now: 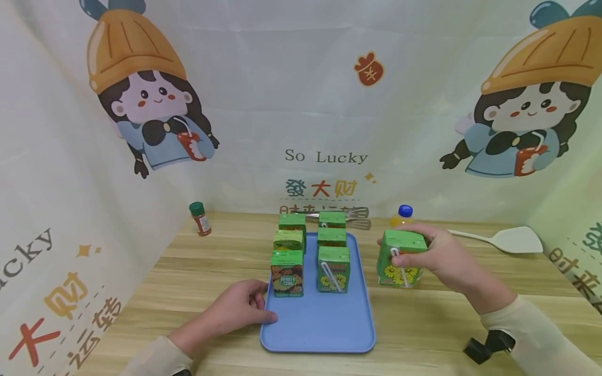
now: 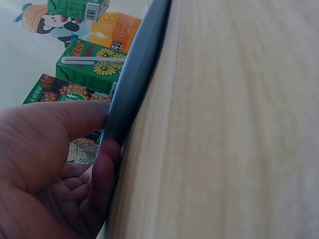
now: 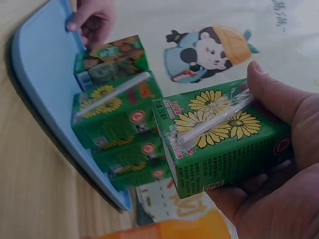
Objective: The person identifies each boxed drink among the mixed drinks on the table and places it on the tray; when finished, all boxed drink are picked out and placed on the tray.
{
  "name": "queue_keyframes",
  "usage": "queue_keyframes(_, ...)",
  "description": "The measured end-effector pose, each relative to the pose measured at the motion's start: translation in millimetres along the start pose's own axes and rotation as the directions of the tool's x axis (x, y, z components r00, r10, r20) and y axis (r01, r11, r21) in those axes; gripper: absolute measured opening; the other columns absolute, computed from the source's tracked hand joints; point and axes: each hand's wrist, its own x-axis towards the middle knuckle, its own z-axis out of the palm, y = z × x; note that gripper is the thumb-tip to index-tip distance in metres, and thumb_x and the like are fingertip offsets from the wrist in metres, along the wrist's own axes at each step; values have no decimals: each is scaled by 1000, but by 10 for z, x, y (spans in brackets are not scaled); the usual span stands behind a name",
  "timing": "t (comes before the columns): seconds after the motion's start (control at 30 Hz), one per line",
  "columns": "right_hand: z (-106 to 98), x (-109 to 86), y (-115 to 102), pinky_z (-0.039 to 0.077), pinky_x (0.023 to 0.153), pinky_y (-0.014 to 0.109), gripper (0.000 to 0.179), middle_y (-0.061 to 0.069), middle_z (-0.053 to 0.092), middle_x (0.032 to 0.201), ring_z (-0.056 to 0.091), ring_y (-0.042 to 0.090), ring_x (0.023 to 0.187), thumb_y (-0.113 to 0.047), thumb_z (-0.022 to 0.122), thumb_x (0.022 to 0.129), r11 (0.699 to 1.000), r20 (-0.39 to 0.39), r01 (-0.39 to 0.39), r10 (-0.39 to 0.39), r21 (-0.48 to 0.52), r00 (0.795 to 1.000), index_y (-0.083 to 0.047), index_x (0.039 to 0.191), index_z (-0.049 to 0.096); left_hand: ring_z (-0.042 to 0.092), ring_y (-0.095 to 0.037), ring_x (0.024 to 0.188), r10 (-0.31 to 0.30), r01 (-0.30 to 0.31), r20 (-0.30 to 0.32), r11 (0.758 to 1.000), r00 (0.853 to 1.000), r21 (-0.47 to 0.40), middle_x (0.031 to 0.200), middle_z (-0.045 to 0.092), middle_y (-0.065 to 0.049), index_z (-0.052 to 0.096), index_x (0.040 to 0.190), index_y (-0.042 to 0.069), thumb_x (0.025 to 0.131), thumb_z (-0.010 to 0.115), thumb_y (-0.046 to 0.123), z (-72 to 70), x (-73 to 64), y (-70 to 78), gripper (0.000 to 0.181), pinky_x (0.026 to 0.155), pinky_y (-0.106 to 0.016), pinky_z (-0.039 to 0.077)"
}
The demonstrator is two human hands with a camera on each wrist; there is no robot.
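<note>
My right hand [image 1: 444,258] grips a green drink carton [image 1: 403,241] with yellow flowers and a white straw, held to the right of the blue tray [image 1: 320,329]. In the right wrist view the thumb lies on the straw face of this carton [image 3: 219,149], and the fingers are on the far side. My left hand [image 1: 237,308] pinches the tray's left rim, thumb on top and fingers curled below. Two rows of green cartons stand on the tray. A pineapple-printed carton [image 1: 287,277] is at the left front, and a flower-printed carton [image 1: 333,271] at the right front.
Behind the right hand stands an orange bottle [image 1: 405,213] with a blue cap. A white spatula [image 1: 514,240] lies at the right, and metal utensils [image 1: 359,216] lie behind the tray. A green-capped spice jar [image 1: 200,219] is at the back left. Printed cloth surrounds the table.
</note>
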Motion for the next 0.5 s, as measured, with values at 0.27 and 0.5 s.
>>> queue_keyframes(0.27,298,78,105,66,87,40,58,18,76,125,74,31,105,-7,95,89,1000,40,10,-10,-5,999,1,140,70,61,-18,74,0,0,-5,1000,1000,-2,87,67,-2,64,140,-14,85,99,24,1,2,-11,76,61,-26,50)
queue_keyframes(0.5,545,142,184,65,90,38,61,18,73,133,72,31,111,-10,97,87,998,80,-17,12,60,997,0,142,71,62,-18,74,-2,2,-3,1000,1000,-9,87,67,-2,63,141,-15,85,99,23,8,-2,-9,76,62,-26,50)
